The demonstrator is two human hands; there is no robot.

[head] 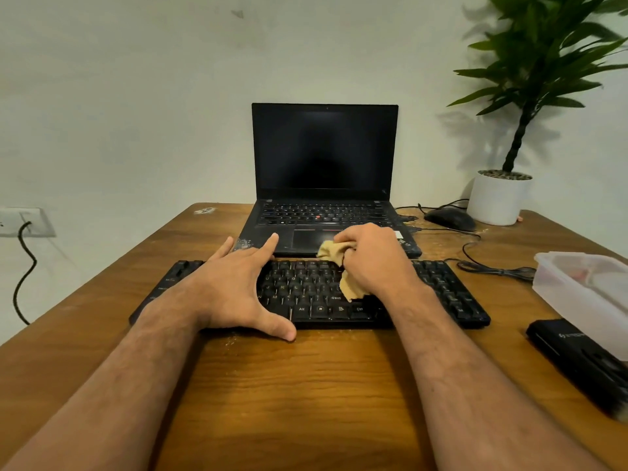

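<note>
Desk, head view: items as they lie.

- Keyboard (307, 291): black, full width, flat on the table (289, 402), long side across the view, just in front of the laptop (324, 147).
- Left hand (234, 287): palm down on the keyboard's left half. Fingers straight and spread apart, reaching past the far edge; thumb splayed wide, its tip at the near edge by the table top. It holds nothing.
- Right hand (373, 260): over the keyboard's right-centre, at the far rows. Fingers curled tight round the cloth (331, 250).
- Cloth: tan, crumpled. One bunch sticks out by the fingers, next to the laptop's front edge; a tail hangs from under the palm onto the keys near Shift.
- Laptop: black, lid open, screen dark, standing at the table's far edge against the wall. White smears show on its front left corner.
- Mouse (450, 219): black, corded, right of the laptop; its cord (492, 270) loops towards the keyboard's right end.
- Plant (543, 62): in a white pot (498, 198) at the far right corner.
- Box (584, 290): clear plastic, lidded, at the right edge.
- Case (577, 362): black, partly under the box's near end.
- Socket (23, 220): on the left wall, a black cable plugged in.
</note>
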